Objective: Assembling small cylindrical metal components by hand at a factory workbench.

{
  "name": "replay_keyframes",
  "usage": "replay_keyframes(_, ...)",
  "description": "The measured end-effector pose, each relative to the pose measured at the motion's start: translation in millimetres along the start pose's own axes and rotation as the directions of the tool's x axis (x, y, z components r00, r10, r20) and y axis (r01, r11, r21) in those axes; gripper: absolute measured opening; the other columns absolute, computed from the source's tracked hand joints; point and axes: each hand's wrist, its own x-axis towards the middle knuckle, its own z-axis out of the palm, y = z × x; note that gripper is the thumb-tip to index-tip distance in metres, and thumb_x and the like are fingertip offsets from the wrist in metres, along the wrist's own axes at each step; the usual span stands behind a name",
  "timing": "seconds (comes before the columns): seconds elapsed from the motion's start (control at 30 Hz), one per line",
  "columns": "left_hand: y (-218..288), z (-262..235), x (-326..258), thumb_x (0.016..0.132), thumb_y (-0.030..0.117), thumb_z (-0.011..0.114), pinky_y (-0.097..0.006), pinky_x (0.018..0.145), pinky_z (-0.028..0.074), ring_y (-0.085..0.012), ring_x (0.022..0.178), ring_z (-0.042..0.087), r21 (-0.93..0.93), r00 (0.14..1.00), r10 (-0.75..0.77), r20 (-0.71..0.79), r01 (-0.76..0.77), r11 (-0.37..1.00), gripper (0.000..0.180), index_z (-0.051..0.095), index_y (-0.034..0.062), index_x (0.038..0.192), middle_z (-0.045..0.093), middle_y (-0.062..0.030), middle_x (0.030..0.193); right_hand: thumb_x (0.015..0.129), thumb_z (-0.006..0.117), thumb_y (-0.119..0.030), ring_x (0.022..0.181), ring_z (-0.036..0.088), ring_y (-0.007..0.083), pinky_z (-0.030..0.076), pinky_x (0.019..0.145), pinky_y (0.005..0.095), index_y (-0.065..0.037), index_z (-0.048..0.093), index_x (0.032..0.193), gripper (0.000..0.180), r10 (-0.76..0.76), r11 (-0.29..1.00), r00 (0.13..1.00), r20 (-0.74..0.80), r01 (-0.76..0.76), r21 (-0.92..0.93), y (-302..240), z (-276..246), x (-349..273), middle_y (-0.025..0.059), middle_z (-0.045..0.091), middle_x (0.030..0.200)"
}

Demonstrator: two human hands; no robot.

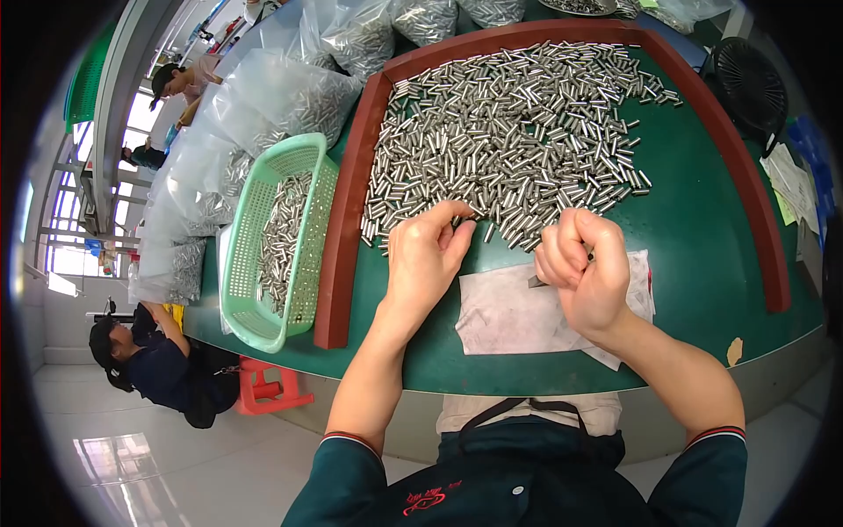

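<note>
A large pile of short, shiny metal pins point(505, 132) covers the green tabletop. At its front edge is my left hand point(421, 259), thumb and fingers curled together at the nearest pins; what lies between the fingertips is hidden. My right hand point(584, 272) is closed in a fist above a stained white cloth point(500, 321). A small dark grey tip point(536, 282) pokes out beside its fingers, too little to name.
Brown raised strips point(338, 263) border the pile on three sides. Left of them stands a green plastic basket point(255, 325) of pins. Clear bags point(290, 97) of pins line the far left. A black fan point(746, 83) sits back right. Co-workers point(149, 360) sit leftward, near a red stool point(263, 386).
</note>
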Motion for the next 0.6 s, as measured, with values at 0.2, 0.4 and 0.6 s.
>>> replay_keyframes(0.2, -5.0, 6.3, 2.5, 0.068, 0.005, 0.067, -0.028, 0.041, 0.033, -0.0147, 0.041, 0.039, 0.054, 0.984, 0.174, -0.03, -0.172, 0.984, 0.015, 0.062, 0.004, 0.081, 0.044, -0.006, 0.05, 0.084, 0.033, -0.019, 0.041, 0.021, 0.0071, 0.019, 0.041, 0.0234, -0.009, 0.027, 0.052, 0.034, 0.005, 1.0, 1.0, 0.002, -0.006, 0.021, 0.0, 1.9, -1.1, -0.0012, 0.028, 0.043)
replay_keyframes(0.4, 21.8, -5.4, -9.5, 0.065, 0.005, 0.067, -0.03, 0.042, 0.035, -0.0162, 0.043, 0.044, -0.181, 0.92, 0.134, 0.368, -0.071, 0.981, 0.009, 0.062, 0.0023, 0.072, 0.045, -0.0073, 0.05, 0.083, 0.033, -0.015, 0.042, 0.023, 0.0069, 0.02, 0.041, 0.0232, -0.009, 0.027, 0.052, 0.033, -0.029, 0.999, 1.0, -0.006, 0.029, 0.013, -0.5, -2.1, -3.0, -0.0009, 0.029, 0.045)
replay_keyframes(0.6, 25.4, -2.6, -13.5, 0.063, 0.007, 0.071, -0.031, 0.041, 0.033, -0.0175, 0.041, 0.039, -0.163, 0.91, 0.101, 0.402, -0.038, 0.986, 0.015, 0.06, 0.0014, 0.071, 0.041, -0.0064, 0.048, 0.088, 0.031, -0.024, 0.04, 0.018, 0.0084, 0.018, 0.041, 0.0253, -0.011, 0.028, 0.052, 0.038, -0.094, 0.995, 0.995, 0.037, 0.095, -0.016, -1.7, -1.9, -2.5, -0.0017, 0.026, 0.042)
